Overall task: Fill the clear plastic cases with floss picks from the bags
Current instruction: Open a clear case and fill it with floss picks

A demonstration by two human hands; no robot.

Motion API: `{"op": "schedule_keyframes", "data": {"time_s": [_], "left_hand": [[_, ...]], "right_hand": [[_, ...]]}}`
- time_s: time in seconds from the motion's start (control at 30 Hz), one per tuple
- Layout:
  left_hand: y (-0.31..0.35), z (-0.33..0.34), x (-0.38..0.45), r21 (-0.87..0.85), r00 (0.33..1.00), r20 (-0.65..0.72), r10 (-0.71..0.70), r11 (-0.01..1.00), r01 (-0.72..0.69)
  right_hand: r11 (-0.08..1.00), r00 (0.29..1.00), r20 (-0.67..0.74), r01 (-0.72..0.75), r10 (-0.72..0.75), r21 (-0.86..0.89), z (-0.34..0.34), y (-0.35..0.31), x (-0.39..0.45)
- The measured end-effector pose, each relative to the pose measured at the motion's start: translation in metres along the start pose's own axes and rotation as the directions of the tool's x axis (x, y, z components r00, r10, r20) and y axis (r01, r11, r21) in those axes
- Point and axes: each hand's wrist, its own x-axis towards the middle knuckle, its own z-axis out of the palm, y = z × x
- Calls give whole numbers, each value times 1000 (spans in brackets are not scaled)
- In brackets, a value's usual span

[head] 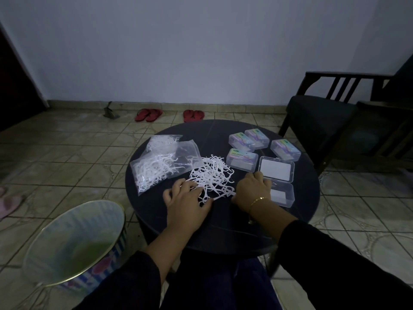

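A loose heap of white floss picks [212,175] lies in the middle of the round dark table [223,229]. My left hand [186,201] rests on the heap's near edge, fingers spread over the picks. My right hand [253,190] sits between the heap and an open clear case [278,182]; its fingers curl down at the case's left edge, and whether they hold picks is hidden. Two clear bags [161,162] with floss picks lie at the left. Several closed clear cases [242,159] with coloured labels stand behind the open one.
A striped metal bin [73,240] stands on the tiled floor at the lower left. A dark wooden armchair [335,115] is at the right. Red sandals [148,114] lie by the far wall. A pink slipper [9,203] is at the left edge.
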Motion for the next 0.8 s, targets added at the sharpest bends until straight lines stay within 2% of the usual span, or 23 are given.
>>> {"op": "schedule_keyframes", "data": {"time_s": [0.27,0.5,0.6,0.8], "left_hand": [[3,-2,1,-15,999,-15,44,999,-44],[11,-9,14,63,992,96,81,994,-88],[15,-15,27,96,973,164,163,979,-180],[28,-20,50,117,883,330,334,913,-390]], "right_hand": [[996,994,-106,39,-30,84,-18,20,3],[980,979,-200,16,25,200,-34,63,1],[970,976,-200,-35,85,241,-36,82,-4],[969,971,-188,-100,144,226,-27,108,-9]]}}
